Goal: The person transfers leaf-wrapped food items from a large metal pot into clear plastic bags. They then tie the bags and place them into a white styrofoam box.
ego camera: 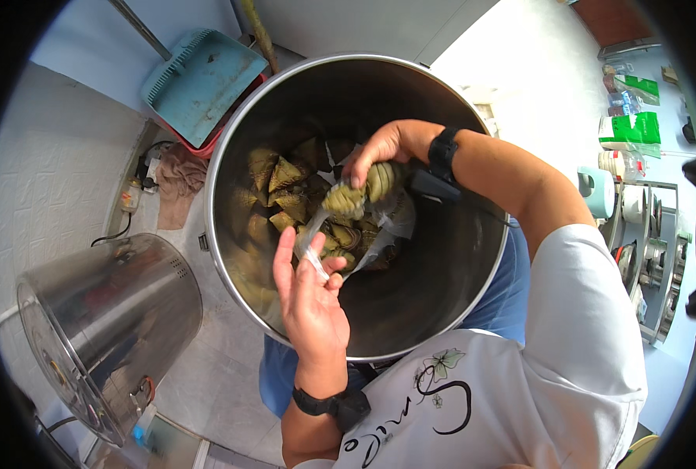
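A large round metal pot point(441, 275) stands before me, with many leaf-wrapped zongzi point(286, 174) piled inside, mostly towards its left half. My left hand point(314, 293) is palm up over the pot's near rim, its fingers pinching the edge of a clear plastic bag point(318, 261). Over the pot's middle, my right hand point(377, 153) holds a couple of zongzi point(348, 197), which are at the bag; whether they are inside it is blurred. The bag's loose film hangs over the pile. Both wrists wear black bands with small devices.
A blue dustpan point(207, 82) rests on a red bin at the upper left, near a brown cloth point(178, 182). A shiny metal drum point(119, 316) stands at the lower left. On the right, a metal rack point(647, 258) holds cookware beside several packages and bottles.
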`<state>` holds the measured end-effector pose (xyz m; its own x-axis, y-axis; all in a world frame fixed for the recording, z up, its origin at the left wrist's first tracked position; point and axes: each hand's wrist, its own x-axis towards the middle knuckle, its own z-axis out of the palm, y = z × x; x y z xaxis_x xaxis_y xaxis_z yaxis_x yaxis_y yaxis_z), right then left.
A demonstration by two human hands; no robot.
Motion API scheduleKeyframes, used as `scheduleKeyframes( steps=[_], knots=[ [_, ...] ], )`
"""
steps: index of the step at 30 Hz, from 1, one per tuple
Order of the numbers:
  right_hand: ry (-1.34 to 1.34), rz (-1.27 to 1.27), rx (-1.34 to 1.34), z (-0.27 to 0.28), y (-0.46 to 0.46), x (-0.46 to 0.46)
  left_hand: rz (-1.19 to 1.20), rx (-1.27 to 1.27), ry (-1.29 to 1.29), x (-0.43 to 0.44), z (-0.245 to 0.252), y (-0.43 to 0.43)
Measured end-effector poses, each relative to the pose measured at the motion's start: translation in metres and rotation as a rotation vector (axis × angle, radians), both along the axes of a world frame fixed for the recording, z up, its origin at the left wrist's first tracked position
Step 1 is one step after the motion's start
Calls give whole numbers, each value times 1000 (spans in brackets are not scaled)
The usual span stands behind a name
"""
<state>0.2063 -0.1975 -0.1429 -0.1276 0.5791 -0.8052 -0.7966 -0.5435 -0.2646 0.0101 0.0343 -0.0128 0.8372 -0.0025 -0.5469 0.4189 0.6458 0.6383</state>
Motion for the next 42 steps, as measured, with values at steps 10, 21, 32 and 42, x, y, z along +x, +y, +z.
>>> scheduleKeyframes(
  steps=[10,21,32,42],
  knots=[
    [-49,-158,-151,-8,49,-90,1,-53,-10,-6,-5,4],
    [-859,544,-674,15,30,-110,-28,-97,14,-3,-8,10],
    [-1283,1419,-652,73,-11,-103,-133,-52,-15,3,-8,16],
    [-1813,1249,-484,156,-10,-148,-210,180,-263,-15,36,20]
  ],
)
